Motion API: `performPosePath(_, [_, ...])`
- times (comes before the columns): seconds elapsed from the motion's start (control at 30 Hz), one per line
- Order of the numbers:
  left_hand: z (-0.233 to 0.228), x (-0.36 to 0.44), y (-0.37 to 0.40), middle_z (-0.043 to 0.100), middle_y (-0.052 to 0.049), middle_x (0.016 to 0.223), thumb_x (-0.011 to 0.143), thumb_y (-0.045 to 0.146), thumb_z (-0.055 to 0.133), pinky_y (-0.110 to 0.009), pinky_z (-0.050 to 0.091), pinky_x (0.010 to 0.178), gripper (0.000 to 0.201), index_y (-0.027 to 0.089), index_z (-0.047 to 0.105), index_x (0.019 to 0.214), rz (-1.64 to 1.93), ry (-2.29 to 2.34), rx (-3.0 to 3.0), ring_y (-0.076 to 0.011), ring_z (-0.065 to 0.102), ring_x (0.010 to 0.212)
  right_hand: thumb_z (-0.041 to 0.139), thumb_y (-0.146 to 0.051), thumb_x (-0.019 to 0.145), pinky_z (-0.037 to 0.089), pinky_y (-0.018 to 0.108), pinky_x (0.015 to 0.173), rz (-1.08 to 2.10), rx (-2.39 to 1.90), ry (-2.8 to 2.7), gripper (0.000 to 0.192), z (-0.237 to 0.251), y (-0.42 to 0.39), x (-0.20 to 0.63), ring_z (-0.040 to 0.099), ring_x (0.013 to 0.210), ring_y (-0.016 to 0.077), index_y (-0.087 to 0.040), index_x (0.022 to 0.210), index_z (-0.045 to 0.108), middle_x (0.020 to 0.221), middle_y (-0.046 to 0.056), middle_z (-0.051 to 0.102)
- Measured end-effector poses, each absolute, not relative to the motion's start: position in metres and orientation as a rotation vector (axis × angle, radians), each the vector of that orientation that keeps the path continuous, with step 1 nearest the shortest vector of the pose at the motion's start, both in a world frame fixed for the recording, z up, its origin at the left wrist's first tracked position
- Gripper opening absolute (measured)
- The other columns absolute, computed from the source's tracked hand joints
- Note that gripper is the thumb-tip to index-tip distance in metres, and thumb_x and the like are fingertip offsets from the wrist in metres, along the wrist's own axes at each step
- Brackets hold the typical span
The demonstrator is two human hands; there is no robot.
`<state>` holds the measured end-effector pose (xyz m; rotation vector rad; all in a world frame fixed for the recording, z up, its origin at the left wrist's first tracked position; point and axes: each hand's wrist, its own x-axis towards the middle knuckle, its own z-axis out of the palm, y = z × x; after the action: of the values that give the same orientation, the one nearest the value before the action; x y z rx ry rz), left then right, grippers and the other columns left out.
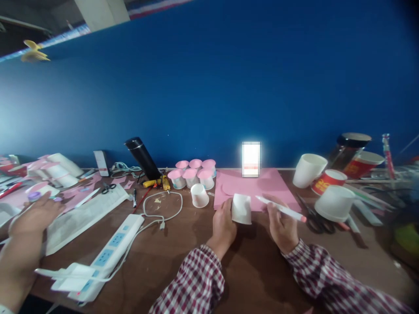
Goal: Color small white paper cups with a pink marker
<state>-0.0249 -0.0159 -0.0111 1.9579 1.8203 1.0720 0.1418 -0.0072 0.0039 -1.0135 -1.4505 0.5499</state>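
Observation:
My left hand (224,223) is closed around the side of a small white paper cup (241,209), held just above the brown table. A white marker with an orange-pink end (284,209) sits between the fingers of my right hand (282,226); its pale tip points left toward the cup, apart from it. Behind both hands lies a sheet of pink paper (268,185). Another white paper cup (199,195) stands to the left of my left hand. Beyond it, several small cups with pink tops (190,176) are grouped together.
At the left, another person's hand (39,211) is over pink scraps and cups. A power strip (113,248) with a white cable lies nearby. A black flask (142,155) leans at the back. Scissors (316,220), white cups (334,203) and a red cup (329,181) are on the right.

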Motion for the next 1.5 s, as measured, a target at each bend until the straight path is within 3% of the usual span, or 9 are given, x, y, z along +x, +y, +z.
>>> performPosePath(0.13, [-0.007,-0.025,-0.016,0.064,-0.013,0.113,0.080,0.011,0.046,-0.035,0.046,0.089,0.043,0.017,0.050,0.122,0.945,1.846,2.024,-0.0243,0.060,0.104,0.044,-0.040,0.094,0.051,0.028,0.057,0.608,-0.992,-1.416,0.027,0.003,-0.016,0.136,0.060,0.064,0.0163,-0.019,0.096,0.059,0.072,0.003,0.061])
performPosePath(0.57, [-0.006,-0.023,-0.014,0.067,-0.013,0.106,0.085,0.019,0.044,-0.036,0.045,0.077,0.030,0.018,0.052,0.114,0.885,1.866,1.883,-0.0290,0.063,0.095,0.045,-0.028,0.092,0.045,0.025,0.049,0.564,-0.981,-1.714,0.012,-0.001,-0.029,0.134,0.056,0.053,0.0142,-0.022,0.089,0.054,0.064,0.000,0.059])
performPosePath(1.0, [-0.009,-0.023,-0.013,0.069,-0.011,0.103,0.081,0.020,0.050,-0.035,0.045,0.079,0.032,0.018,0.052,0.113,1.001,1.829,1.786,-0.0264,0.063,0.095,0.053,-0.022,0.087,0.050,0.028,0.063,0.581,-0.955,-1.746,0.009,-0.005,-0.029,0.131,0.061,0.068,0.0162,-0.020,0.096,0.055,0.079,0.004,0.062])
performPosePath(1.5, [-0.010,-0.024,-0.013,0.067,-0.012,0.110,0.079,0.015,0.049,-0.036,0.044,0.082,0.039,0.016,0.050,0.117,0.959,1.855,1.788,-0.0274,0.062,0.099,0.053,-0.021,0.087,0.048,0.026,0.058,0.551,-0.976,-1.771,0.008,-0.006,-0.030,0.132,0.059,0.060,0.0141,-0.020,0.093,0.056,0.075,0.002,0.060])
